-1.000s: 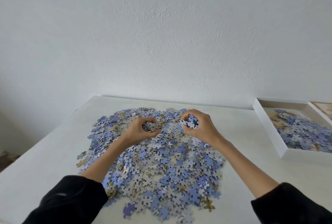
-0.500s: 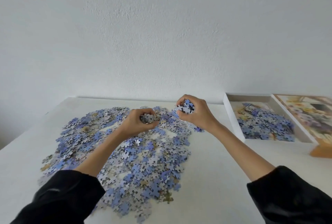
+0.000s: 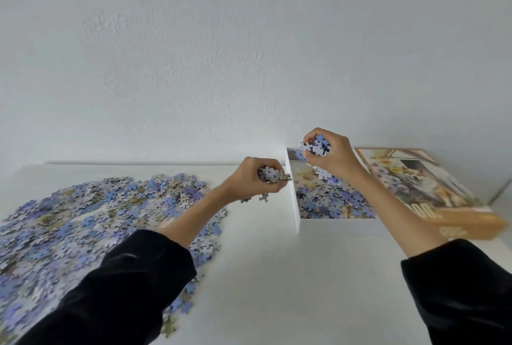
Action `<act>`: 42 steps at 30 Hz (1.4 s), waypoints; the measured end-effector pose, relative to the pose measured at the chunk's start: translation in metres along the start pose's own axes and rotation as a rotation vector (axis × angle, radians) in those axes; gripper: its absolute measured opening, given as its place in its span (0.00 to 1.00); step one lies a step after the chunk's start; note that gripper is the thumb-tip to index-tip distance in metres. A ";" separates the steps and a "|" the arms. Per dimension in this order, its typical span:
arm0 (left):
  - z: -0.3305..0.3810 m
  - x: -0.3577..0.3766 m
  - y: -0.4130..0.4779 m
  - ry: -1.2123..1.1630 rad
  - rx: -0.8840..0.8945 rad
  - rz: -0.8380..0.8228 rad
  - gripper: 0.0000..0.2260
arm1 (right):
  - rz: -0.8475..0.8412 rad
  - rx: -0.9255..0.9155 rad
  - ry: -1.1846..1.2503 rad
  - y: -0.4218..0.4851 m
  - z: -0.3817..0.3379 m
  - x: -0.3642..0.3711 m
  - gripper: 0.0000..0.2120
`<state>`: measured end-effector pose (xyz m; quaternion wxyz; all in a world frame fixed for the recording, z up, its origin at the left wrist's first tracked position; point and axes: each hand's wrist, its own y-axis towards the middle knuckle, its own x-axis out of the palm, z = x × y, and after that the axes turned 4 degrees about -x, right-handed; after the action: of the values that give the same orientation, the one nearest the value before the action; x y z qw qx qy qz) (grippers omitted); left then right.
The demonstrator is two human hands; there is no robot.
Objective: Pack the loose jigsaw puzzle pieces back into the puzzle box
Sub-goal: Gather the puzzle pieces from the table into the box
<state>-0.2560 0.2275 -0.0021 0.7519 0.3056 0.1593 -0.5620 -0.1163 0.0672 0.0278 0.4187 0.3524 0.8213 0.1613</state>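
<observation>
From my station I see the loose puzzle pieces (image 3: 97, 220) spread in a wide, shallow heap over the left part of the white surface (image 3: 277, 275). They are small interlocking shapes, mostly blue and lilac on the printed face with some tan and cream, and pale grey with a fine dotted pattern where they lie face down. The puzzle box (image 3: 294, 200) sits to the right of the heap near the back edge, an open white tray with upright walls. Its bottom holds a layer of pieces in the same blue and lilac, and a cream and yellow patch shows at its far end. The left hand (image 3: 249, 178) hovers above the surface just beside the box's left wall, its grip clamped on a small handful (image 3: 270, 174) whose grey backs stick out between fingers and thumb. Two or three pieces show just beneath it, too blurred for me to tell whether they lie on the surface or are in the air. The right hand (image 3: 335, 156) is over the far end of the box, its grip clamped round a larger bunch (image 3: 315, 148) of blue and dotted-grey pieces, a few of which hang below the fingers above the tray. The box lid (image 3: 432, 192) lies just beside the box on the right, with tan sides and a flower picture on top. Black sleeves (image 3: 124, 289) cover both arms up to the mid-forearm.
</observation>
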 end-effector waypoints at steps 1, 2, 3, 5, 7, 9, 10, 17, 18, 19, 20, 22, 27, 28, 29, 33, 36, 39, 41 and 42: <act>0.003 0.012 0.009 0.002 0.018 -0.014 0.03 | -0.005 0.014 -0.009 -0.002 0.009 -0.008 0.05; 0.006 0.024 0.018 0.006 0.031 -0.029 0.03 | -0.011 0.026 -0.015 -0.004 0.020 -0.016 0.05; 0.008 0.035 0.027 0.010 0.042 -0.038 0.04 | -0.018 0.039 -0.020 -0.005 0.030 -0.022 0.05; 0.009 0.056 0.043 0.011 0.055 -0.047 0.04 | -0.030 0.073 -0.029 -0.008 0.049 -0.033 0.05; 0.010 0.075 0.058 0.010 0.046 -0.052 0.04 | -0.032 0.108 -0.028 -0.010 0.069 -0.041 0.06; 0.009 0.090 0.072 0.016 0.028 -0.059 0.08 | -0.033 0.128 -0.034 -0.012 0.087 -0.044 0.07; 0.008 0.096 0.078 0.022 0.019 -0.062 0.12 | -0.032 0.141 -0.032 -0.013 0.095 -0.044 0.07; -0.015 0.121 0.099 0.134 -0.013 -0.117 0.19 | -0.033 0.193 -0.063 -0.016 0.132 -0.034 0.08; -0.019 0.123 0.100 0.159 -0.009 -0.134 0.20 | -0.041 0.192 -0.066 -0.016 0.136 -0.033 0.08; -0.022 0.124 0.102 0.181 0.002 -0.150 0.21 | -0.049 0.193 -0.073 -0.015 0.139 -0.031 0.08; -0.022 0.125 0.103 0.199 0.014 -0.166 0.21 | -0.056 0.196 -0.086 -0.015 0.144 -0.029 0.08; -0.022 0.125 0.103 0.209 0.032 -0.189 0.22 | -0.073 0.202 -0.125 -0.016 0.153 -0.026 0.08; -0.025 0.125 0.106 0.259 0.074 -0.240 0.19 | -0.079 0.165 -0.126 -0.018 0.157 -0.023 0.05; -0.026 0.125 0.106 0.263 0.080 -0.244 0.19 | -0.073 0.162 -0.116 -0.019 0.156 -0.023 0.05; -0.026 0.125 0.105 0.260 0.086 -0.246 0.19 | -0.073 0.158 -0.109 -0.019 0.156 -0.023 0.04; -0.026 0.126 0.103 0.249 0.101 -0.237 0.21 | -0.095 0.138 -0.111 -0.022 0.156 -0.022 0.06; -0.025 0.125 0.100 0.240 0.108 -0.230 0.17 | -0.100 0.129 -0.134 -0.023 0.155 -0.022 0.06; -0.022 0.123 0.098 0.222 0.113 -0.225 0.10 | -0.091 0.124 -0.146 -0.023 0.152 -0.023 0.04; -0.022 0.120 0.095 0.224 0.125 -0.193 0.10 | -0.073 0.117 -0.159 -0.024 0.150 -0.023 0.04; -0.022 0.117 0.093 0.222 0.133 -0.173 0.11 | -0.056 0.116 -0.168 -0.025 0.149 -0.024 0.04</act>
<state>-0.1284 0.1706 -0.0608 0.6567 0.4001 0.2296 -0.5966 0.0017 0.0285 -0.0616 0.4693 0.3653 0.8008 0.0714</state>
